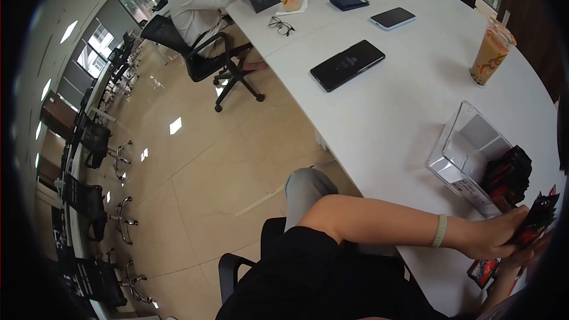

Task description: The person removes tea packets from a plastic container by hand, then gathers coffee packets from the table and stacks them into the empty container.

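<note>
At the right edge of the table, my left hand (495, 234) is closed around several black packets (536, 219) with red markings, held upright. My right hand (533, 253) is just below, its bent fingers at the lower end of the same packets; part of it is lost in the dark rim of the view. Beside my left hand stands a clear plastic box (453, 160) with printing on its side. More black packets (508, 173) are bunched at its right end. Under my hands, a red and black packet (484, 271) lies on the table.
Farther up the white table (409, 101) lie a black phone (348, 65), another phone (392, 18), a dark wallet (349, 2) and glasses (281, 26). Two drink cups (493, 53) stand there. A person (201, 3) sits on an office chair (204, 62) at the far left.
</note>
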`<act>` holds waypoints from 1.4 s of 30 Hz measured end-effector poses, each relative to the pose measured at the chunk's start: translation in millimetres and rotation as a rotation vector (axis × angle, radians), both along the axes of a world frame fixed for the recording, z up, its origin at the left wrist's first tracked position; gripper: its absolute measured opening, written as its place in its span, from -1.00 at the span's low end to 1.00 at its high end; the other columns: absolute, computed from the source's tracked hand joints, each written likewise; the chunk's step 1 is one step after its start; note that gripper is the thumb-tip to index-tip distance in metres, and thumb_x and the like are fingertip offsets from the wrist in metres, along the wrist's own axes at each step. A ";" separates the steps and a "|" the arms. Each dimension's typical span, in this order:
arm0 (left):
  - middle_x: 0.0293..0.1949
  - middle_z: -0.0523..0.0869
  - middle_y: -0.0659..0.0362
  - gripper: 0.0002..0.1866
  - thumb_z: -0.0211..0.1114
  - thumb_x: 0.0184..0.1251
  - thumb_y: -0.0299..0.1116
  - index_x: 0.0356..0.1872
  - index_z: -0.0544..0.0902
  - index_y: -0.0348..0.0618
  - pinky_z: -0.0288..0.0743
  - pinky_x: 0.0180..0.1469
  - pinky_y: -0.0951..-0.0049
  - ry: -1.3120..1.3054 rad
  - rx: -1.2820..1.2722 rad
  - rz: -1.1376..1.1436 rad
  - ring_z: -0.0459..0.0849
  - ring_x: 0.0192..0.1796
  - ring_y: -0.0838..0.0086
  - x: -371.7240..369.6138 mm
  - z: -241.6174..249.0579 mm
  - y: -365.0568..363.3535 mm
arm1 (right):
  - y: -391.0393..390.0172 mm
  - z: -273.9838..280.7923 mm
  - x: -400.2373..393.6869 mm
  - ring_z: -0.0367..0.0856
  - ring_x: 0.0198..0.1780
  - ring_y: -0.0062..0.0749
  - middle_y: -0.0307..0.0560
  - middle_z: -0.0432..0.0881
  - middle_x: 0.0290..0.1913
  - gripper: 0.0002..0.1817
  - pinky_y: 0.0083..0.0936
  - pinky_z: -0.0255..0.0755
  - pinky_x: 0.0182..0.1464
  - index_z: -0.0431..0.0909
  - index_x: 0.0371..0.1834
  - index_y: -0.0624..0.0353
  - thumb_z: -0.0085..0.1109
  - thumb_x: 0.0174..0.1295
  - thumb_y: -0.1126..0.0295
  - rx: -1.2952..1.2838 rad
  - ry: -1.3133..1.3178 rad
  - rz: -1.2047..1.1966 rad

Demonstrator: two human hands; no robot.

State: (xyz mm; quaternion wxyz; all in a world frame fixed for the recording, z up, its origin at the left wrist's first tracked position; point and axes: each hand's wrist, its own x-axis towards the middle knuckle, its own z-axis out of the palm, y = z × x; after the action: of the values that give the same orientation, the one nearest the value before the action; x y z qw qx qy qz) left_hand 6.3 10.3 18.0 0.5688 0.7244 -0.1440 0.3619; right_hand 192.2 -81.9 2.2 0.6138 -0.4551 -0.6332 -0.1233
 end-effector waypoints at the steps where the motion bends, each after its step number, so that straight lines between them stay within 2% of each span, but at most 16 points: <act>1: 0.08 0.19 -0.42 -0.33 0.08 0.16 -0.29 0.08 0.08 -0.73 0.02 0.33 0.20 -0.046 0.014 0.023 0.18 0.21 -0.16 -0.1 0.2 0.6 | 1.5 -2.3 0.8 0.14 0.33 0.01 0.15 -0.01 0.39 -0.17 -0.12 0.17 0.28 -0.23 0.41 0.15 -0.63 0.24 -0.25 -0.003 0.009 -0.002; 9: 0.07 0.27 -0.36 -0.32 0.16 0.03 -0.29 0.08 0.18 -0.65 0.13 0.27 0.24 0.125 -0.012 0.035 0.24 0.20 -0.11 -20.0 15.7 2.8 | -5.7 -12.0 9.9 0.10 0.35 0.05 0.17 -0.04 0.39 -0.20 -0.08 0.12 0.30 -0.25 0.41 0.20 -0.55 0.28 -0.18 -0.016 0.029 -0.025; 16: -0.03 0.40 -0.15 -0.36 0.19 -0.04 -0.37 0.13 0.25 -0.42 0.25 0.16 0.25 -0.149 -0.221 0.075 0.39 0.07 0.03 -4.9 0.5 -8.0 | -10.0 4.4 10.3 0.08 0.36 0.08 0.19 -0.06 0.40 -0.22 -0.04 0.08 0.31 -0.26 0.40 0.24 -0.50 0.31 -0.13 0.111 0.032 -0.037; 18: -0.06 0.41 -0.13 -0.38 0.20 -0.04 -0.38 0.11 0.27 -0.40 0.27 0.15 0.26 -0.169 -0.284 0.070 0.41 0.05 0.04 -10.1 4.3 -7.2 | -9.4 47.9 -46.0 0.07 0.36 0.10 0.25 -0.05 0.39 -0.07 -0.03 0.07 0.31 -0.29 0.40 0.30 -0.19 0.17 -0.13 -0.250 -0.620 -0.640; 19: -0.07 0.43 -0.15 -0.37 0.19 -0.03 -0.43 0.13 0.22 -0.38 0.32 0.07 0.25 -0.144 -0.260 0.088 0.43 0.01 0.02 -13.4 6.8 -2.6 | -6.6 53.2 -52.6 0.07 0.36 0.10 0.25 -0.05 0.39 -0.07 -0.03 0.07 0.31 -0.29 0.40 0.30 -0.19 0.17 -0.13 -0.248 -0.622 -0.640; 20: -0.08 0.44 -0.18 -0.37 0.18 -0.01 -0.48 0.15 0.17 -0.36 0.38 -0.01 0.25 -0.118 -0.235 0.105 0.44 -0.02 -0.01 -15.3 7.5 1.5 | -3.9 57.1 -58.4 0.11 0.34 0.09 0.26 -0.02 0.38 -0.04 -0.06 0.07 0.30 -0.30 0.40 0.29 -0.13 0.14 -0.14 -0.295 -0.509 -0.485; 22: -0.08 0.41 -0.17 -0.37 0.20 -0.01 -0.48 0.14 0.16 -0.33 0.38 -0.02 0.27 -0.220 -0.115 0.184 0.45 -0.04 0.00 -12.8 -1.2 6.2 | -0.4 60.4 -67.2 0.17 0.31 0.05 0.28 0.02 0.35 0.03 -0.10 0.09 0.30 -0.32 0.40 0.27 -0.03 0.07 -0.16 -0.382 -0.273 -0.174; 24: -0.07 0.39 -0.14 -0.38 0.24 -0.06 -0.49 0.10 0.21 -0.27 0.34 0.03 0.27 -0.258 0.055 0.199 0.42 0.00 -0.01 -12.2 -5.9 5.8 | -1.3 60.1 -70.3 0.24 0.27 0.02 0.30 0.07 0.33 0.11 -0.14 0.10 0.29 -0.34 0.41 0.25 0.07 0.01 -0.17 -0.459 -0.030 0.135; 25: -0.03 0.35 -0.10 -0.37 0.27 -0.10 -0.52 0.08 0.21 -0.23 0.26 0.12 0.22 -0.355 0.079 0.208 0.36 0.06 0.00 -12.5 -5.7 2.7 | -9.4 53.6 -60.5 0.31 0.22 -0.05 0.28 0.18 0.28 0.10 -0.19 0.12 0.29 -0.29 0.41 0.25 0.09 -0.01 -0.19 -0.589 0.003 0.180; 26: -0.03 0.35 -0.10 -0.37 0.27 -0.10 -0.52 0.08 0.21 -0.23 0.26 0.12 0.22 -0.355 0.078 0.204 0.36 0.06 0.00 -11.6 -5.9 0.5 | -10.8 45.9 -48.6 0.31 0.24 -0.09 0.26 0.27 0.23 0.07 -0.22 0.14 0.28 -0.11 0.38 0.30 0.09 -0.01 -0.23 -0.625 0.264 0.137; 28: 0.02 0.30 -0.05 -0.34 0.26 -0.13 -0.56 0.08 0.17 -0.21 0.19 0.18 0.16 -0.435 0.036 0.170 0.30 0.10 0.03 -9.6 -7.8 -4.3 | -12.9 41.5 -50.9 0.31 0.24 -0.09 0.24 0.30 0.21 0.02 -0.24 0.15 0.27 0.09 0.30 0.39 0.03 -0.01 -0.29 -0.627 0.132 0.091; 29: 0.04 0.30 -0.03 -0.36 0.35 0.07 -0.34 0.10 0.15 -0.14 0.10 0.22 0.18 -0.418 -0.024 0.217 0.29 0.14 0.12 -6.3 -12.1 -12.0 | -12.5 42.4 -54.9 0.31 0.24 -0.09 0.24 0.30 0.21 0.02 -0.24 0.15 0.27 0.09 0.30 0.39 0.03 -0.01 -0.29 -0.625 0.130 0.090; 31: 0.03 0.29 -0.03 -0.40 0.31 0.10 -0.34 0.09 0.15 -0.14 0.10 0.22 0.20 -0.401 -0.140 0.170 0.28 0.14 0.13 -8.9 -10.9 -22.2 | -9.7 51.4 -77.1 0.30 0.25 -0.08 0.22 0.30 0.22 0.02 -0.23 0.15 0.27 0.19 0.23 0.45 -0.05 -0.01 -0.34 -0.598 0.061 -0.008; 33: 0.01 0.28 0.01 -0.54 0.19 0.19 -0.36 0.04 0.18 -0.14 0.10 0.20 0.25 -0.343 -0.347 0.083 0.27 0.11 0.20 -17.1 -6.7 -29.8 | -9.9 47.7 -81.9 0.30 0.25 -0.08 0.23 0.31 0.22 0.02 -0.23 0.15 0.27 0.19 0.23 0.45 -0.08 0.00 -0.35 -0.549 0.017 -0.030; 38: -0.05 0.31 0.04 -0.62 0.14 0.17 -0.41 -0.02 0.23 -0.15 0.12 0.18 0.26 -0.358 -0.323 0.155 0.29 0.07 0.23 -21.2 -4.1 -32.2 | -8.4 27.2 -88.6 0.27 0.26 -0.08 0.24 0.22 0.28 -0.05 -0.25 0.20 0.23 0.20 0.19 0.44 -0.13 0.06 -0.32 -0.450 0.119 0.033; 42: -0.11 0.37 0.08 -0.67 0.12 0.14 -0.39 -0.08 0.28 -0.13 0.07 0.19 0.26 -0.352 -0.247 0.236 0.32 0.02 0.22 -24.6 -3.7 -31.7 | -6.5 23.0 -92.7 0.29 0.21 -0.10 0.20 0.25 0.22 -0.10 -0.25 0.22 0.21 0.20 0.17 0.43 -0.14 0.09 -0.28 -0.425 0.131 0.050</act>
State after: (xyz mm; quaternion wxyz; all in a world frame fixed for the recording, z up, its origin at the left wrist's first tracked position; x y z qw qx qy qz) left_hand -18.3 -21.4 14.3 0.5730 0.5871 -0.1100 0.5612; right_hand 99.5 -88.3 25.2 0.5468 -0.5653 -0.6149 0.0580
